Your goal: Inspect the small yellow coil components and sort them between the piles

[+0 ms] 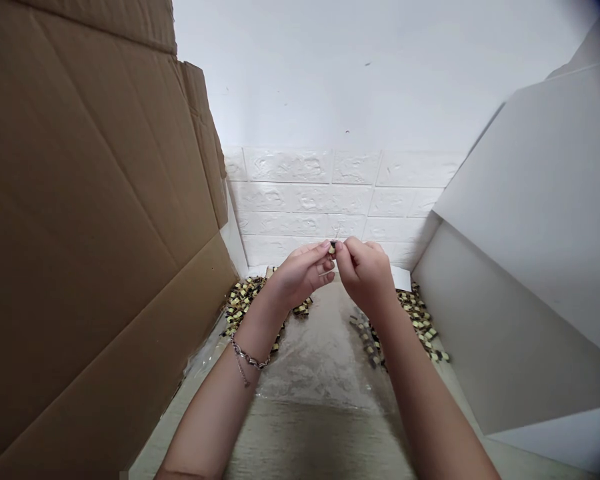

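A small yellow-and-black part (333, 247) with thin wire-like ends sits between my fingertips, raised above the table; it looks like a tiny wound electrical component, but its exact kind is too small to tell. My left hand (303, 270) pinches it from the left between thumb and forefinger, the other fingers loosely curled. From the right, my right hand (367, 270) grips it with thumb and bent forefinger. Similar parts lie in a left pile (243, 300) beside my left forearm and in a right pile (420, 317) beyond my right forearm.
A clear plastic sheet or bag (320, 353) covers the middle of the table (310, 440). Tall brown cardboard (105, 220) walls off the left, and white panels (480, 320) the right. Behind stands a white brick-patterned wall (290, 198).
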`<act>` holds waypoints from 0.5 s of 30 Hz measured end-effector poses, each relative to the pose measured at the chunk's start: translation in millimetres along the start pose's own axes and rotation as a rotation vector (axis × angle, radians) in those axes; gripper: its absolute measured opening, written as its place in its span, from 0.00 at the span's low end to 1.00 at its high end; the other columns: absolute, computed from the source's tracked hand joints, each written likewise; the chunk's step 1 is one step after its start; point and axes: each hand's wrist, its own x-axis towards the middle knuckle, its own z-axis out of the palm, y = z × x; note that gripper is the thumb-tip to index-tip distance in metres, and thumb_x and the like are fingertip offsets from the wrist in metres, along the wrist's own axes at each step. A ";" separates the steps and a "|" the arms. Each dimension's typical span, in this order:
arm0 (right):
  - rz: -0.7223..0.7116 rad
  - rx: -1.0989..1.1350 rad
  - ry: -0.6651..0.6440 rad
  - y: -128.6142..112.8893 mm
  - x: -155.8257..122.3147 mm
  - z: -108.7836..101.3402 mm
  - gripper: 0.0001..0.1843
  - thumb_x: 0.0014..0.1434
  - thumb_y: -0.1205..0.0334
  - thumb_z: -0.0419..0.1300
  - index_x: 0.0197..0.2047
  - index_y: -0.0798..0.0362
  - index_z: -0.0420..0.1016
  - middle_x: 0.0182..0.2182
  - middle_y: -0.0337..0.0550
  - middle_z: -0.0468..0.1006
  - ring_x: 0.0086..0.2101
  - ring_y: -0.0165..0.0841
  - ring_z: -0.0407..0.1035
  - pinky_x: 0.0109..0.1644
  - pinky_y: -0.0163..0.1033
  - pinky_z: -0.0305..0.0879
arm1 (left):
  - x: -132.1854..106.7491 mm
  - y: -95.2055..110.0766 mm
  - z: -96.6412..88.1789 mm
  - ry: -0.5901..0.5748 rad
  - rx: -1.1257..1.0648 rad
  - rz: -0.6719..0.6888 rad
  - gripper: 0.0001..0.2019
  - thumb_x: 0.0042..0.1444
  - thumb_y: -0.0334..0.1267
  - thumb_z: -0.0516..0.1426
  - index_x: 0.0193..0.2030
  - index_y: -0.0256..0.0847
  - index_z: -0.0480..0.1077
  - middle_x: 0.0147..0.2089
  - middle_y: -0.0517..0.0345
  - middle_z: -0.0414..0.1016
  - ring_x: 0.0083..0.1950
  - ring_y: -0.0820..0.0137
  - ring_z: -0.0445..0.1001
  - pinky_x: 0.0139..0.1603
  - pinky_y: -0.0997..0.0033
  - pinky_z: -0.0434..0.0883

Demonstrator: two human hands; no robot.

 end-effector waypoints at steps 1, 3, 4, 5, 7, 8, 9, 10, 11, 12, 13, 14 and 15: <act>0.014 0.013 0.009 -0.2 0.1 -0.1 0.15 0.58 0.62 0.45 0.20 0.52 0.53 0.13 0.32 0.54 0.18 0.28 0.50 0.31 0.34 0.47 | 0.2 -0.4 0.5 -0.005 0.002 0.001 0.09 0.52 0.40 0.54 0.34 0.34 0.67 0.28 0.59 0.63 0.32 0.78 0.66 0.36 0.76 0.65; 0.034 0.028 0.024 -0.7 0.3 -0.2 0.16 0.57 0.62 0.45 0.19 0.52 0.52 0.13 0.32 0.53 0.18 0.27 0.49 0.30 0.34 0.47 | 0.8 -1.1 1.6 -0.014 0.010 0.005 0.09 0.51 0.39 0.55 0.33 0.34 0.68 0.28 0.59 0.63 0.31 0.79 0.65 0.36 0.77 0.65; 0.039 0.032 0.029 -0.9 0.4 -0.2 0.16 0.57 0.62 0.46 0.19 0.52 0.52 0.13 0.32 0.53 0.18 0.27 0.49 0.30 0.34 0.47 | 1.2 -1.5 2.0 -0.019 0.011 0.008 0.09 0.51 0.39 0.55 0.33 0.34 0.68 0.28 0.60 0.63 0.31 0.79 0.64 0.37 0.77 0.65; 0.042 0.035 0.034 -1.2 0.5 -0.2 0.16 0.57 0.62 0.46 0.19 0.52 0.52 0.13 0.32 0.53 0.18 0.27 0.49 0.30 0.34 0.47 | 1.5 -1.9 2.3 -0.022 0.007 0.010 0.09 0.51 0.39 0.55 0.33 0.34 0.68 0.27 0.60 0.63 0.30 0.80 0.64 0.37 0.77 0.65; 0.044 0.041 0.040 -1.7 0.5 0.0 0.16 0.57 0.62 0.46 0.19 0.52 0.51 0.13 0.32 0.53 0.18 0.27 0.49 0.30 0.34 0.47 | 2.1 -2.6 1.9 -0.020 -0.006 0.007 0.09 0.51 0.39 0.55 0.33 0.34 0.68 0.27 0.61 0.63 0.29 0.81 0.63 0.36 0.78 0.64; 0.045 0.047 0.043 -1.9 0.5 0.0 0.16 0.57 0.62 0.46 0.19 0.52 0.51 0.13 0.32 0.53 0.19 0.27 0.49 0.30 0.34 0.48 | 2.3 -2.8 1.1 -0.017 -0.011 0.001 0.09 0.51 0.39 0.55 0.34 0.34 0.68 0.27 0.60 0.63 0.29 0.81 0.64 0.35 0.79 0.64; 0.046 0.054 0.044 -2.1 0.4 0.1 0.16 0.57 0.62 0.46 0.19 0.52 0.51 0.13 0.32 0.53 0.19 0.27 0.49 0.31 0.34 0.48 | 2.5 -2.8 0.1 -0.017 -0.014 -0.008 0.09 0.51 0.40 0.55 0.35 0.35 0.68 0.28 0.60 0.64 0.30 0.80 0.64 0.35 0.79 0.64; 0.046 0.062 0.045 -2.4 0.3 0.1 0.16 0.58 0.62 0.46 0.19 0.52 0.51 0.13 0.32 0.53 0.19 0.27 0.50 0.31 0.34 0.49 | 2.6 -2.7 -1.1 -0.018 -0.013 -0.019 0.10 0.51 0.40 0.55 0.35 0.35 0.68 0.29 0.59 0.65 0.30 0.80 0.65 0.34 0.79 0.64; 0.045 0.069 0.046 -2.7 0.2 0.0 0.16 0.58 0.62 0.46 0.19 0.52 0.51 0.13 0.32 0.54 0.19 0.27 0.50 0.32 0.34 0.49 | 2.7 -2.4 -2.5 -0.020 -0.009 -0.033 0.10 0.51 0.41 0.55 0.35 0.35 0.68 0.29 0.58 0.66 0.31 0.79 0.65 0.33 0.79 0.64; 0.043 0.074 0.047 -3.0 0.1 0.0 0.15 0.58 0.62 0.45 0.20 0.52 0.51 0.13 0.31 0.54 0.19 0.27 0.50 0.32 0.34 0.49 | 2.7 -2.1 -3.7 -0.019 -0.006 -0.047 0.10 0.51 0.41 0.55 0.35 0.35 0.68 0.30 0.58 0.67 0.31 0.79 0.65 0.33 0.80 0.64; 0.041 0.075 0.048 -3.2 0.0 -0.1 0.15 0.58 0.63 0.45 0.20 0.52 0.52 0.14 0.31 0.54 0.19 0.26 0.50 0.32 0.34 0.50 | 2.7 -1.8 -4.8 -0.018 -0.003 -0.061 0.11 0.51 0.42 0.55 0.35 0.36 0.68 0.31 0.57 0.67 0.31 0.79 0.66 0.32 0.79 0.64; 0.040 0.074 0.050 -3.5 0.0 -0.1 0.15 0.58 0.63 0.45 0.20 0.52 0.52 0.14 0.31 0.54 0.19 0.26 0.50 0.32 0.34 0.50 | 2.7 -1.6 -5.6 -0.018 0.000 -0.076 0.11 0.51 0.42 0.55 0.36 0.37 0.68 0.31 0.58 0.68 0.30 0.79 0.66 0.32 0.79 0.64; 0.038 0.071 0.053 -3.7 -0.1 -0.1 0.15 0.58 0.63 0.45 0.20 0.52 0.52 0.14 0.31 0.55 0.19 0.26 0.50 0.32 0.34 0.50 | 2.6 -1.5 -6.1 -0.021 0.002 -0.089 0.11 0.51 0.43 0.55 0.36 0.37 0.68 0.31 0.58 0.68 0.30 0.79 0.65 0.33 0.79 0.64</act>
